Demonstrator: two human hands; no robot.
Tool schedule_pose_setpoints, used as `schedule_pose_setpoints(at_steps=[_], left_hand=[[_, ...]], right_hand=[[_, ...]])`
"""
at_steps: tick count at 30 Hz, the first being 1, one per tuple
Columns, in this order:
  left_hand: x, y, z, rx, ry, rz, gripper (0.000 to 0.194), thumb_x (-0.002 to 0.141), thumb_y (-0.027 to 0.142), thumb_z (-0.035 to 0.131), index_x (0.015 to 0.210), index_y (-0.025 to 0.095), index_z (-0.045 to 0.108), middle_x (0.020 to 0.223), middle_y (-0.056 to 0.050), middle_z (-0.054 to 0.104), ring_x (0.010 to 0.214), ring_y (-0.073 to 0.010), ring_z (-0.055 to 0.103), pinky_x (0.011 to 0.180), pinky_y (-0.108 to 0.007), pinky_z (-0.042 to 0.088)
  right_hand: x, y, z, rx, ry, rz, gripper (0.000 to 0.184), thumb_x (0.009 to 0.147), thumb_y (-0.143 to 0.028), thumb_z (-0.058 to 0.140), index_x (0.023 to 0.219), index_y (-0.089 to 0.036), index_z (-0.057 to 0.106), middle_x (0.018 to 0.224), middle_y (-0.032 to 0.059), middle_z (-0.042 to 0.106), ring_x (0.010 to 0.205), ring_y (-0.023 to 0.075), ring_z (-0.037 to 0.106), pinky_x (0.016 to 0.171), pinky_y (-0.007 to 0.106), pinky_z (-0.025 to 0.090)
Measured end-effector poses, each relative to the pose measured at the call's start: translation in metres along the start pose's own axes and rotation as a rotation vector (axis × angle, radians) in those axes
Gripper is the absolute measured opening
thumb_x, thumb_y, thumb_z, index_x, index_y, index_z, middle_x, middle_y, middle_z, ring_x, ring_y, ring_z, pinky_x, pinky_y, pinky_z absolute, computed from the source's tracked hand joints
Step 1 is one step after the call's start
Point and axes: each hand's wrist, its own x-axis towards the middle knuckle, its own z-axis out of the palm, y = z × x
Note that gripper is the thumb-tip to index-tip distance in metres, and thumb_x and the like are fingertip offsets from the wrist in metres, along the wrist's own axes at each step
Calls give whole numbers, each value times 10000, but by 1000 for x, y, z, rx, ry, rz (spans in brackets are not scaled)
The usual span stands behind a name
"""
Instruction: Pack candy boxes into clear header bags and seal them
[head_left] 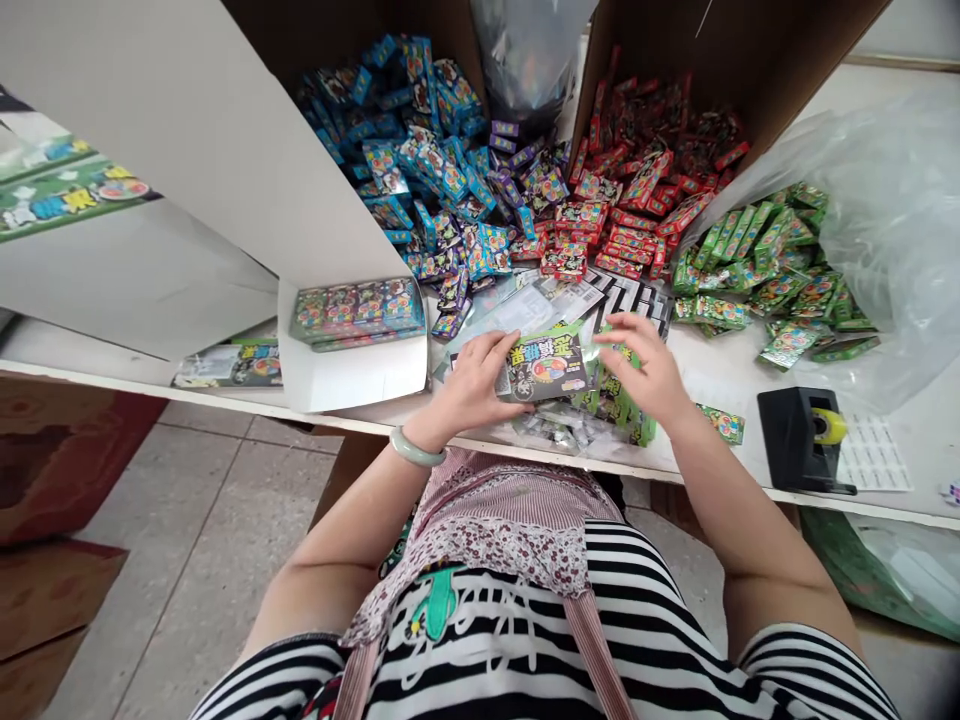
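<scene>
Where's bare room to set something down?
Between the green packets and tape dispenser, a small patch of tabletop; also the white flap in front of the stacked packets. Crowded: around the left hand and right hand, and beyond, under blue packets, purple packets and red packets.

Our white table (731, 368) has red packs (630, 242) heaped at the back and small green packs (795, 275) on the right. Near our front edge, we see flat green packs (619, 408), an open white box (360, 380), a black tape holder (793, 435) and a label sheet (874, 455).
</scene>
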Motion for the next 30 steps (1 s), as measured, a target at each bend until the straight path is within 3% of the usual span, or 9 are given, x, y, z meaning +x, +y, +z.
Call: schedule_pose_setpoints(at_steps=[3,7,11,16,19,22,24,30], left_hand=[[-4,-2,-5,18,27,-37,1066,701,547,829,1550,189,294,1382,-190,487,1303,-376,501,1119,-558,411],[-9,-1,-7,15,46,-44,1076,703,545,830,1557,189,280,1373,-191,491,1294,-372,509,1115,-547,425],[-16,-6,-10,8,55,-80,1065,721,553,814,1562,191,270,1377,-196,490,1303,-372,503,1121,-555,422],[-22,-18,-11,0,104,-76,1050,724,547,815,1552,177,285,1369,-197,496,1289,-364,512,1121,-553,427],[-21,-21,-9,-8,111,-73,1047,721,540,820,1550,184,288,1376,-189,489,1295,-360,509,1124,-549,429],[-19,-20,-10,-2,124,-68,1034,719,541,821,1540,174,310,1371,-189,488,1293,-361,508,1125,-545,433],[-19,-19,-10,4,135,-61,1032,718,546,820,1536,168,317,1361,-190,492,1283,-360,513,1119,-541,440],[-22,-16,-9,36,102,-73,1028,721,570,809,1528,157,326,1366,-199,486,1298,-370,503,1117,-549,437]], right_hand=[[53,30,8,-174,-6,52,316,956,-415,547,1162,-230,699,1185,123,662,1150,319,590,1045,531,455],[119,56,34,-468,-123,43,590,848,-365,693,1394,-171,584,1470,175,518,1333,426,436,1076,622,391],[138,60,44,-510,-141,-25,453,907,-307,590,1336,-168,639,1367,160,618,1231,395,534,1043,605,422],[106,53,19,-321,71,-49,348,947,-393,508,1153,-200,711,1187,133,696,1138,323,621,1000,507,500],[76,47,9,-101,194,90,374,904,-476,544,1130,-207,674,1075,118,714,1004,303,676,892,478,561],[49,48,5,222,178,278,531,857,-473,559,1330,-232,527,990,79,719,851,273,716,760,450,599],[33,52,4,388,130,382,586,819,-451,579,1361,-252,474,953,57,714,799,263,722,709,438,604],[0,63,3,362,210,503,392,736,-517,677,995,-246,566,821,24,678,765,230,670,694,393,579]])
